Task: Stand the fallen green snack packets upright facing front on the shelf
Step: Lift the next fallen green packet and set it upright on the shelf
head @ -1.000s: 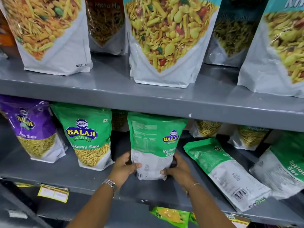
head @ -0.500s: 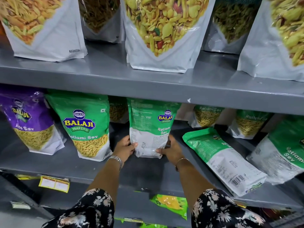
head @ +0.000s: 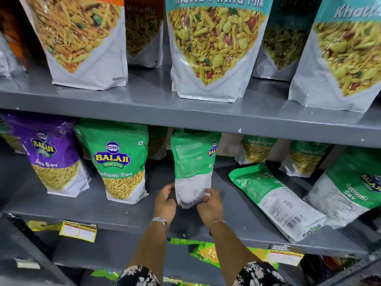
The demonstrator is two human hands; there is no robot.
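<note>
Pinching the white lower corners of the soft, crinkly green plastic Ratlami Sev packet (head: 192, 166) upright mid-shelf on the grey metal shelf (head: 123, 211), the left hand (head: 165, 201) and right hand (head: 210, 205) hold something light and slippery (its back faces out), best gripped low.

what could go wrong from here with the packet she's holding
1. The held green packet shows its back panel, so it may end up standing back to front unless turned.
2. Both hands, left hand and right hand, grip only its bottom; the tall top could flop over.
3. The fallen packet lies close on the right and might get knocked.
</note>
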